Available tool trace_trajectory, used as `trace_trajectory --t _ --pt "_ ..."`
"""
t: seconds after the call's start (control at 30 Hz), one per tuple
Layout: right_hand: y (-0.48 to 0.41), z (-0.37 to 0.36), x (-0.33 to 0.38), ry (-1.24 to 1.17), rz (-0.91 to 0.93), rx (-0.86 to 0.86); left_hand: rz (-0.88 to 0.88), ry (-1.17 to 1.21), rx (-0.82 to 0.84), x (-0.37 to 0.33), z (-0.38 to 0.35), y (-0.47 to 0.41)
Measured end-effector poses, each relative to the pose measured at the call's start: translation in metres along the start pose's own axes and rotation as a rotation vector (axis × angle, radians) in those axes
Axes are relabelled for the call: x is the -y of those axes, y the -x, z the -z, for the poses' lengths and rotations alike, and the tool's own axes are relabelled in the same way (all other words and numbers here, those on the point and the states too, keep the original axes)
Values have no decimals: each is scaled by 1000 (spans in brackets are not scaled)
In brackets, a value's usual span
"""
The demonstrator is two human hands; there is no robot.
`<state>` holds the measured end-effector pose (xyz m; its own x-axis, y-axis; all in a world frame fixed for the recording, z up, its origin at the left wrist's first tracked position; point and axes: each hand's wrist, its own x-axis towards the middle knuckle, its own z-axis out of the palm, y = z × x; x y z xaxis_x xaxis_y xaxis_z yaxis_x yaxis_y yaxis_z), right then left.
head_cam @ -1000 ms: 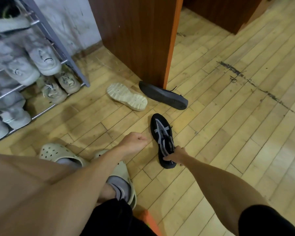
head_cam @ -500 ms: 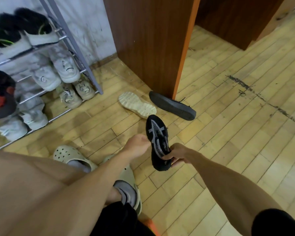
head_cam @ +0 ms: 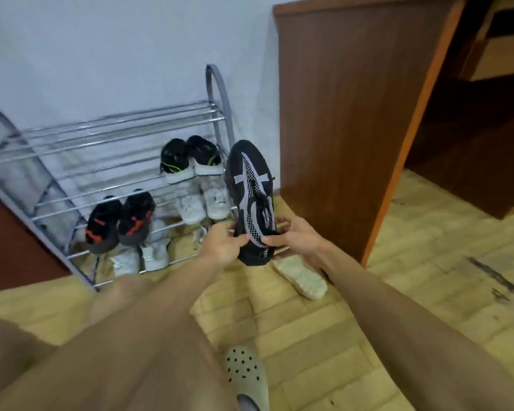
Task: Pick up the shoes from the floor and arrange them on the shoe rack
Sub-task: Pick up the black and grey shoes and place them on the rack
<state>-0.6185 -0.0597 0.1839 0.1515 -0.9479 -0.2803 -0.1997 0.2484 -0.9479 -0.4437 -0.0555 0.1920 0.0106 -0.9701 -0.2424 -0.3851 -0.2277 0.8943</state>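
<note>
A black sneaker with grey stripes (head_cam: pixel 250 185) is lifted off the floor, toe pointing up, in front of the metal shoe rack (head_cam: pixel 116 137). My left hand (head_cam: pixel 224 243) and my right hand (head_cam: pixel 294 237) both grip its heel end from either side. A cream-soled shoe (head_cam: pixel 301 277) lies sole up on the wooden floor just below my right hand. The rack holds a black pair with green trim (head_cam: pixel 190 158), a black-and-red pair (head_cam: pixel 120 221) and several white shoes on the lower tiers. Its top tier is bare rods.
A brown wooden cabinet (head_cam: pixel 347 114) stands right of the rack, close to the held sneaker. My foot in a grey clog (head_cam: pixel 245 372) is on the floor below. A white wall lies behind the rack. A dark brown panel borders the rack's left.
The black sneaker has risen from the floor up to rack height. My left hand has joined the right on its heel. My view has swung up and left toward the rack.
</note>
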Motion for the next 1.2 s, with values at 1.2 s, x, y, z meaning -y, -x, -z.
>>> trace_trajectory --t 1.2 --pt "-55 -541 28 648 -104 490 727 331 -651 347 373 186"
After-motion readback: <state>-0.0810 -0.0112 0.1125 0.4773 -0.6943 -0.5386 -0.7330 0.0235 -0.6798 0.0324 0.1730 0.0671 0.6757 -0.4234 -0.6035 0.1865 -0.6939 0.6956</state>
